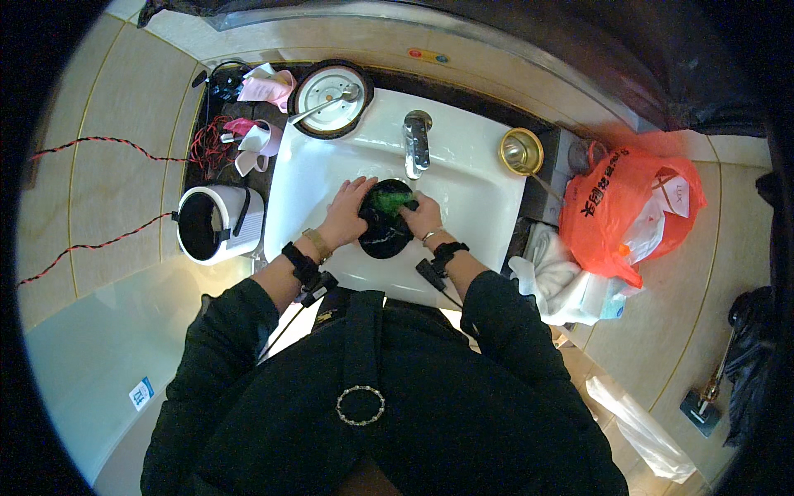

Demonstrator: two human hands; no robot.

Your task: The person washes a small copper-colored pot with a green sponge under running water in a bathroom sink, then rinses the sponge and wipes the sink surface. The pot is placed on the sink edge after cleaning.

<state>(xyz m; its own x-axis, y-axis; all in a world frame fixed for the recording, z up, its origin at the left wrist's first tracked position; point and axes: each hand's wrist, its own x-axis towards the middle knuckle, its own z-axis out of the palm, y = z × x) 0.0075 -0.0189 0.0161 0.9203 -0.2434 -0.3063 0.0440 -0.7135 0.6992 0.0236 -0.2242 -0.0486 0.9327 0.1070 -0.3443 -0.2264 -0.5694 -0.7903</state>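
Observation:
In the white washbasin [475,233], a round black vessel [386,239], a bowl or small pot, is tilted with its dark inside facing me. My left hand [344,212] grips its left rim, fingers pointing toward the faucet. My right hand [423,217] reaches in at the right side and presses a green scouring pad [391,199] against the inner surface. The chrome faucet [417,146] stands just beyond the vessel; I cannot tell whether water is running. Both wrists carry black straps with small devices and cables.
A dark-rimmed lid [325,118] with a metal spoon [329,105] sits at the back left corner. Right lies a gold-coloured pot [521,152] with a ladle. A red plastic bag [595,242], white towels [549,260], a white bin-like container [248,217] and pink cups [268,137] flank the basin.

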